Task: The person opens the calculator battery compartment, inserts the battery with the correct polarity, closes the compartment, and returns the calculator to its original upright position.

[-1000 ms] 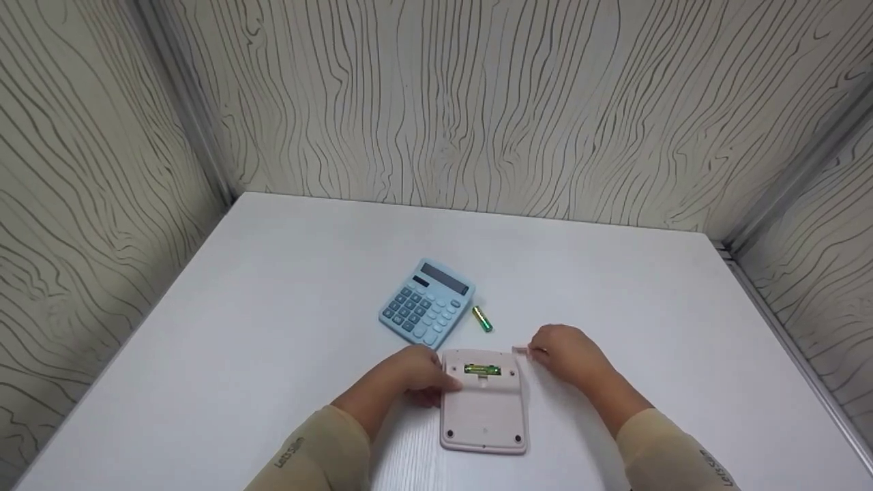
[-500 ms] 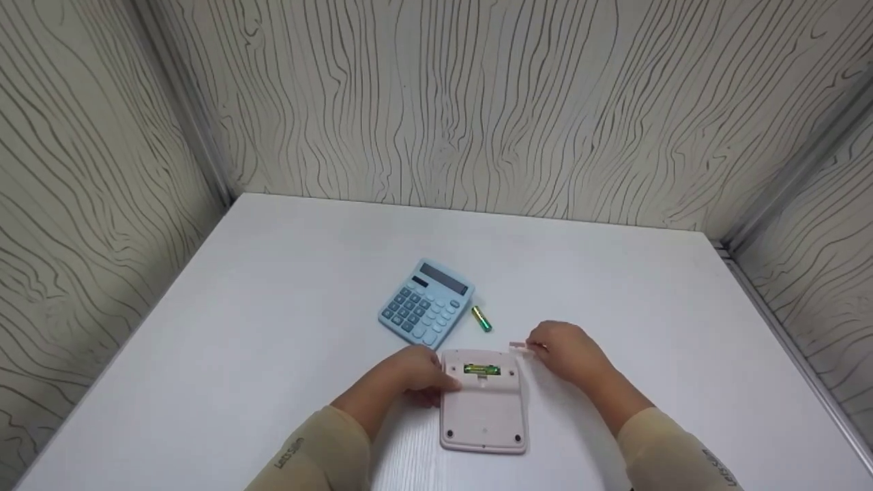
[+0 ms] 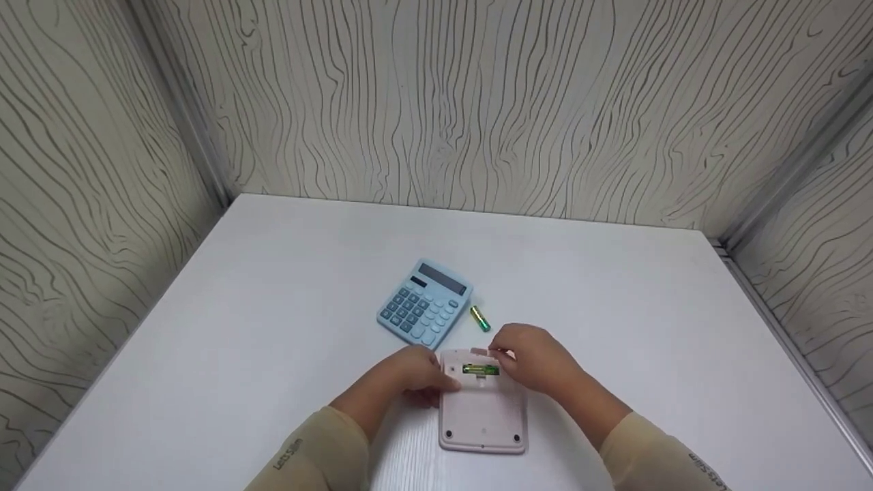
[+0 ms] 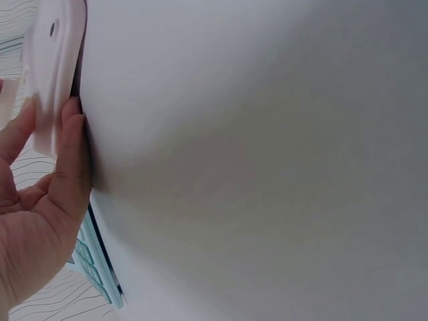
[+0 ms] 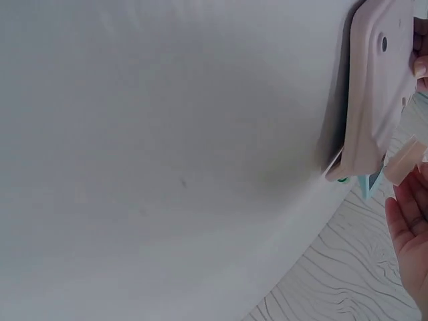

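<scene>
A pink calculator [image 3: 483,419] lies face down on the table, its battery slot uncovered with a green and gold battery [image 3: 481,369] inside. My left hand [image 3: 416,375] grips the calculator's left edge, thumb on the back; the left wrist view shows the fingers [image 4: 72,154] along its side. Between thumb and fingers my right hand [image 3: 535,358] pinches a small pink battery cover [image 3: 479,352], held over the calculator's top edge just beyond the slot. In the right wrist view the cover [image 5: 405,160] is apart from the calculator [image 5: 374,87].
A light blue calculator [image 3: 426,303] lies face up and slanted beyond the left hand. Beside its right edge is a loose green and gold battery [image 3: 480,318]. Patterned panels [image 3: 436,102] wall the white table [image 3: 307,273] at the back and sides.
My right hand has moved left with the battery cover, from right of the pink calculator to over its top edge. The left hand and both calculators stay in place.
</scene>
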### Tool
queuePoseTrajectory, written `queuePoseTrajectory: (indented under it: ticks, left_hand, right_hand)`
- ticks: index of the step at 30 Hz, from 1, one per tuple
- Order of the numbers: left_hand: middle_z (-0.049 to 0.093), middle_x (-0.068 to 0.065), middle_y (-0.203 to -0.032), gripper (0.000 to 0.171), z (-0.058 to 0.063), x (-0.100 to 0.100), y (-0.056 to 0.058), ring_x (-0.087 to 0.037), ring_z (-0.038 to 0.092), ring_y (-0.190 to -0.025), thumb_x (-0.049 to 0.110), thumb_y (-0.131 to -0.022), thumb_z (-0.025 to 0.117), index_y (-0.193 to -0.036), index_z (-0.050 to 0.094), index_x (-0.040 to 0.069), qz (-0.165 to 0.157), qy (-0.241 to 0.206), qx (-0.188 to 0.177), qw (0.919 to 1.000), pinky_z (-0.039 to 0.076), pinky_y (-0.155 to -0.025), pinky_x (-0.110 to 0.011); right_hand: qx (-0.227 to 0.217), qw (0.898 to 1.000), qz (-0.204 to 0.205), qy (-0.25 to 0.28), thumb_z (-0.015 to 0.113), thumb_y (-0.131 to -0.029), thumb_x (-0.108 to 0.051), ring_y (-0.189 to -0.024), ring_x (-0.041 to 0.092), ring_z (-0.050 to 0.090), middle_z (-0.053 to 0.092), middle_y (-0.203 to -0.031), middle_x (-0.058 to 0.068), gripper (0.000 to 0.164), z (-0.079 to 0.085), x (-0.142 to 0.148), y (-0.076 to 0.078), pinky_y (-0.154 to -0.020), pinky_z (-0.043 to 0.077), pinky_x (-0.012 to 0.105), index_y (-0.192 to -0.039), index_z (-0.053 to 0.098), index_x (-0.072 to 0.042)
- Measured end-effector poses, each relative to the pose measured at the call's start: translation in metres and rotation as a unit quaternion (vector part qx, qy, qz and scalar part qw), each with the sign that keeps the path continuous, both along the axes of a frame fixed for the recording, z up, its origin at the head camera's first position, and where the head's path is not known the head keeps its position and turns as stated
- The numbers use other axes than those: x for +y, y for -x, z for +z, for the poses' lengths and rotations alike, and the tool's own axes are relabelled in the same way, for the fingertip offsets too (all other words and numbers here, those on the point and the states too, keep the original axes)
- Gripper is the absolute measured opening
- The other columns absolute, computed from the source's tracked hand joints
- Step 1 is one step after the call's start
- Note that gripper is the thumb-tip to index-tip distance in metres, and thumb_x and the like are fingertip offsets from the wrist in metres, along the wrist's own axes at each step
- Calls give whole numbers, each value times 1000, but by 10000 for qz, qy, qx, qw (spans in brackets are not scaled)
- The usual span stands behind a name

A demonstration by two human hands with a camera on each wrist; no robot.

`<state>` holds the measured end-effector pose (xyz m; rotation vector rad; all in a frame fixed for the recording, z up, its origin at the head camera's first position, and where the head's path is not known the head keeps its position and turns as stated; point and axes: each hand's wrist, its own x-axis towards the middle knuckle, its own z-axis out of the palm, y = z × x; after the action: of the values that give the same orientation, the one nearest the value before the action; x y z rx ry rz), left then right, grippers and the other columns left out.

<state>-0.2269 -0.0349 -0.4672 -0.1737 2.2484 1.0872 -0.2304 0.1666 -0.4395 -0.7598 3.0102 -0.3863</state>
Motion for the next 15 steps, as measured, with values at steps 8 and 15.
queuePoseTrajectory:
  ticks: [8,15]
  left_hand:
    - [66,-6,-67,24,0,0,-1,-19,62,-60,31,-71,76,-75,64,10,-97,-14,113,9999,47,-55,-29]
    - [66,-6,-66,25,1,-2,0,-18,62,-59,31,-71,76,-73,64,9,-168,-2,180,9997,46,-54,-28]
  right_hand:
    - [358,9973,634,-117,62,-85,-19,-73,7,54,60,-77,-9,9,-2,-9,-5,-73,49,29,-85,70,-16]
    - [342,9966,627,-415,61,-84,-18,-63,6,44,54,-69,-10,9,-5,-14,-4,-64,46,26,-81,69,-16]
